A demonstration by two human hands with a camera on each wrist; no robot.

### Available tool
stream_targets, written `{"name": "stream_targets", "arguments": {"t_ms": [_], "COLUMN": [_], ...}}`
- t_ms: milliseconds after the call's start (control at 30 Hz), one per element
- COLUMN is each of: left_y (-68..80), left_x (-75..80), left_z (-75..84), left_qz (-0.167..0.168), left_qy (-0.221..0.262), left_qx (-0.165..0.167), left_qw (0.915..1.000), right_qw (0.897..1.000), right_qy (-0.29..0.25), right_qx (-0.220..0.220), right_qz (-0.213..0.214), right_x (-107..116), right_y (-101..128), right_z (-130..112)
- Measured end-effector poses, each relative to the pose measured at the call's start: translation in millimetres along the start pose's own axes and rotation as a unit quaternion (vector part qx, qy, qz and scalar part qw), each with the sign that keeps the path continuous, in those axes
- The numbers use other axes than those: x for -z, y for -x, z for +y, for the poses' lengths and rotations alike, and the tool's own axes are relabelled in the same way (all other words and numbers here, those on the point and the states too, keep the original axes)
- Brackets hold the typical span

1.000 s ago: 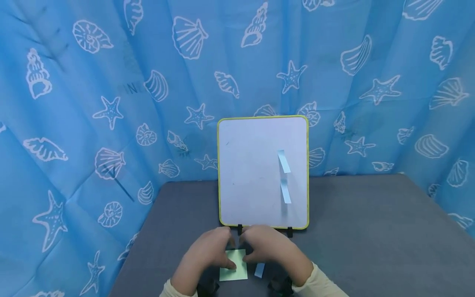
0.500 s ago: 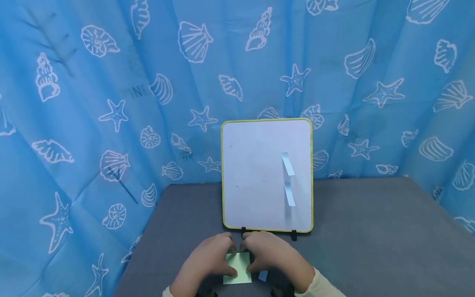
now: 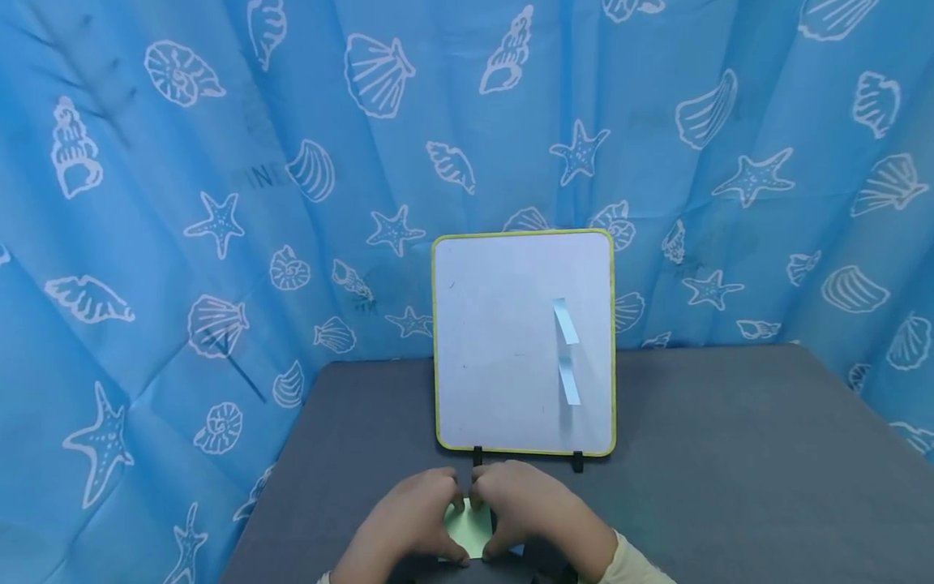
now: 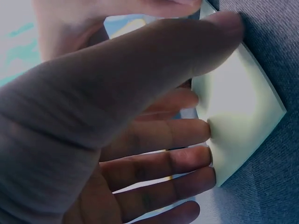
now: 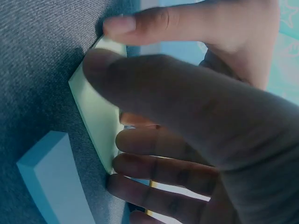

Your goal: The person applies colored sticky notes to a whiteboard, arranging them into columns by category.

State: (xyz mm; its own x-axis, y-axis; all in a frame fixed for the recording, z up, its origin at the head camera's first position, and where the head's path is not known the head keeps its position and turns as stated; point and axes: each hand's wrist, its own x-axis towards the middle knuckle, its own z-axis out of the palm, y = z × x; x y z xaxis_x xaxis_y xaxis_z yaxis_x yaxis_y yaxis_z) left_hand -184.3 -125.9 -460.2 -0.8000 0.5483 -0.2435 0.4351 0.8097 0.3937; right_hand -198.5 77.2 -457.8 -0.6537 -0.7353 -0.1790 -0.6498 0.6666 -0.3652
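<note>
Lying at the near edge of the bench point(image 3: 730, 454), between two hands: one pad of pale green sticky notes point(image 3: 470, 527), square, matte paper, thin stack with crisp edges. Gripped on its left side by the left hand point(image 3: 409, 519), thumb laid across the top, four fingers point(image 4: 187, 135) curled against the pad's edge. Gripped on the opposite side by the right hand point(image 3: 536, 507), thumb over the top, fingers point(image 5: 154, 170) tucked under the edge. Far corner of the pad appears lifted slightly off the bench in the head view.

Just beside the pad on its right: one smaller light blue pad point(image 5: 51, 182), narrow, oblong, thick-edged, lying flat on the cloth, mostly hidden by the right hand in the head view.

Bench covered in grey woven fabric, fine-ribbed texture plain in the wrist views.

Standing upright behind the hands: one whiteboard point(image 3: 503, 341), smooth glossy white face, rounded corners, thin yellow-green rim, propped on two small black feet. Stuck on its right half: two narrow blue paper strips point(image 3: 567, 350), one above the other, both slightly tilted.

Behind all: a blue curtain point(image 3: 182, 203), thin creased cloth printed with white shells and starfish.
</note>
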Motion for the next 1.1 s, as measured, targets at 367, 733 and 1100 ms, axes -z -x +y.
{"name": "stream_targets", "arguments": {"t_ms": [367,733,1100], "left_y": [-0.1,-0.9,0.1], "left_x": [1.7,2.8,5.1], "left_z": [-1.8,-4.1,-7.5], "left_qz": [-0.008,-0.005,-0.030], "left_qy": [-0.010,-0.012,0.027], "left_qx": [0.007,0.001,0.012], "left_qw": [0.9999,0.9999,0.9991], "right_qw": [1.000,1.000,1.000], "right_qy": [0.017,0.023,0.010], "right_qx": [0.000,-0.011,0.006], "right_qz": [0.002,-0.005,0.004], "right_x": [-1.7,-3.0,-2.6], "right_y": [-2.3,-4.2,-1.7], "right_z": [-0.9,-0.8,-2.4]}}
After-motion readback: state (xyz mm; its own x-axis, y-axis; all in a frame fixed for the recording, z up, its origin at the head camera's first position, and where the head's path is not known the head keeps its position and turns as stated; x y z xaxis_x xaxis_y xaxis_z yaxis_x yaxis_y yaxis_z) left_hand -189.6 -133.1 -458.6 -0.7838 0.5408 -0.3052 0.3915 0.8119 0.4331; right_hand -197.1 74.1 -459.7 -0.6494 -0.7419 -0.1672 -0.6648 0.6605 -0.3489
